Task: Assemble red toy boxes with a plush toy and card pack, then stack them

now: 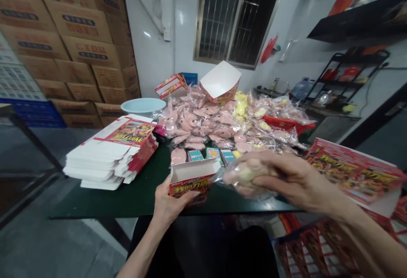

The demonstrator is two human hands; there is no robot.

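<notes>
My left hand (171, 204) grips a small red printed box (192, 187) near the table's front edge; its white top flap stands open towards me. Just right of that box, my right hand (282, 176) is closed on a clear plastic bag (246, 176) with pale pink and yellowish pieces inside. Behind both hands lies a wide heap of bagged pink pieces (203, 121), with some yellow ones among them. Several small teal and white packets (213, 154) lie in front of the heap, beyond the held box.
Flat red and white cartons (95, 159) are stacked at the table's left, below a light blue basin (143, 105). An open box (221, 81) tops the heap. More printed boxes (352, 172) stand at right; a red basket (286, 123) sits behind.
</notes>
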